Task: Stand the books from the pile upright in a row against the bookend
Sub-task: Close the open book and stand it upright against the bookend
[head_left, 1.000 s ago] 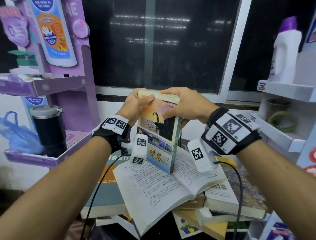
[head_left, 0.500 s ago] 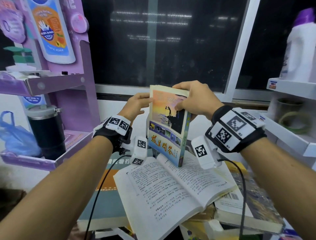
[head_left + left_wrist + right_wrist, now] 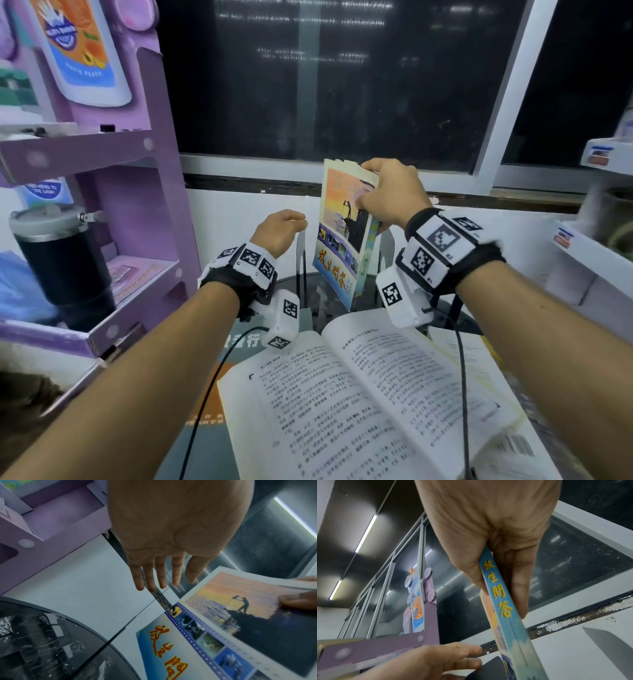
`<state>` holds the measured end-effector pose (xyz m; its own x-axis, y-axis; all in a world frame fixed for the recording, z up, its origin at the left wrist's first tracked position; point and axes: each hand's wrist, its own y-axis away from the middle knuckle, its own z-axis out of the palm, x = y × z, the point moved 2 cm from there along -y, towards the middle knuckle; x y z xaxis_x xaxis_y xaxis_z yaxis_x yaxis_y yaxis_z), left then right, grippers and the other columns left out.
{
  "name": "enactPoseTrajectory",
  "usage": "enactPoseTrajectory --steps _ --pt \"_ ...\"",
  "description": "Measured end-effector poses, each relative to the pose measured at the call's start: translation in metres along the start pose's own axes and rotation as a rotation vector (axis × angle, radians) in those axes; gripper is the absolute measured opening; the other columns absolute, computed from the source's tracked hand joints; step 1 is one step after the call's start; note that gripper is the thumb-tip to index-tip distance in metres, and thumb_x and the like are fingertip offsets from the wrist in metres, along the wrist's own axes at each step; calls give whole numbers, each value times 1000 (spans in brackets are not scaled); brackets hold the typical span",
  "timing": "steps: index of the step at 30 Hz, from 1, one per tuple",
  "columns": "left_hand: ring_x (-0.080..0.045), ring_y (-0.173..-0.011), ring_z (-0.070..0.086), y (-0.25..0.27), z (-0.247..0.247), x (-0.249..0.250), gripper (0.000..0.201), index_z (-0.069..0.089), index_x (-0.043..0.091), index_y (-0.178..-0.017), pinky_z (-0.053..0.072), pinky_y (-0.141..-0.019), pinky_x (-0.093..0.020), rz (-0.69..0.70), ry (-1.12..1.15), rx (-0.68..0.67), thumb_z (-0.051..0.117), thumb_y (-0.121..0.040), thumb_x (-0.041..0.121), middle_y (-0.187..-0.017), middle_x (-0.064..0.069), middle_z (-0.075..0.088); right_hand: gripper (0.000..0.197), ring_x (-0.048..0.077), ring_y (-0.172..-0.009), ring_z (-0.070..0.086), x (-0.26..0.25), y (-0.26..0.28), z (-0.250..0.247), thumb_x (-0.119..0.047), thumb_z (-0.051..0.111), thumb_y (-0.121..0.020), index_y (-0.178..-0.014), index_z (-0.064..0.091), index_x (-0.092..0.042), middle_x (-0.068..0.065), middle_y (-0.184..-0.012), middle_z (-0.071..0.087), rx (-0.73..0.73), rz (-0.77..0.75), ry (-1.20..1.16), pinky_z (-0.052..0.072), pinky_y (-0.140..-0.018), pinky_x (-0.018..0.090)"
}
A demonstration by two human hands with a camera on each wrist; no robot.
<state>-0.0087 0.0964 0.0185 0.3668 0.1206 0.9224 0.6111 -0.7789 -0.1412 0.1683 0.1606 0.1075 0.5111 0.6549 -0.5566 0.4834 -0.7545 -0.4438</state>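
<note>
My right hand (image 3: 387,198) pinches the top of a thin book with a sunset cover (image 3: 342,236), thumb on the cover and fingers behind. The book hangs nearly upright above the dark round table (image 3: 308,284), its blue spine (image 3: 505,608) towards me. Grey upright bookend plates (image 3: 387,246) stand just behind it. My left hand (image 3: 281,233) hovers left of the book with straight fingers (image 3: 163,577), holding nothing. An open book (image 3: 359,394) tops the pile in front, over a teal and orange book (image 3: 212,394).
A purple cardboard display shelf (image 3: 137,205) with a black tumbler (image 3: 61,267) stands at the left. White shelves (image 3: 589,260) stand at the right. A white wall and dark window (image 3: 342,85) close off the back.
My left hand has let go of the sunset book and drawn off to its left. My right hand alone has carried the book farther back, standing it more upright.
</note>
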Motion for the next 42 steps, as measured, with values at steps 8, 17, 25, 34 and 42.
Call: enactPoseTrajectory --steps 8,17,25,34,42 --pt "-21 -80 60 -12 3 -13 30 60 9 -122 52 -68 -34 -31 83 -84 50 -94 7 -103 -9 63 48 33 -108 62 12 -25 58 -10 58 -86 -133 55 -17 13 -127 61 -48 22 72 55 -90 43" --pt "-19 -77 64 -8 -4 -18 34 56 10 -130 58 -67 -34 -34 168 -173 51 -96 9 -103 -7 65 36 36 -109 59 23 -31 102 -20 54 -92 -126 58 -13 14 -120 62 -176 56 86 51 -92 42" --pt "-20 -82 64 -6 -6 -18 33 57 12 -129 58 -66 -32 -10 190 -211 42 -99 7 -101 -5 66 28 36 -70 72 5 -28 111 -26 47 -95 -119 53 -12 16 -110 60 -428 41 -15 61 -57 44" --pt "-23 -89 65 4 -10 -23 24 60 8 -114 57 -83 -42 -34 202 -262 40 -100 8 -93 -4 68 44 41 -92 70 -8 -14 112 -38 53 -97 -116 43 1 24 -110 59 -733 172 -286 57 -87 49" --pt "-21 -83 66 10 -12 -26 29 56 5 -124 58 -77 -36 -44 188 -286 39 -100 5 -94 -1 68 58 40 -96 69 -5 -8 114 -33 53 -98 -140 27 -2 22 -131 47 -735 217 -335 58 -85 50"
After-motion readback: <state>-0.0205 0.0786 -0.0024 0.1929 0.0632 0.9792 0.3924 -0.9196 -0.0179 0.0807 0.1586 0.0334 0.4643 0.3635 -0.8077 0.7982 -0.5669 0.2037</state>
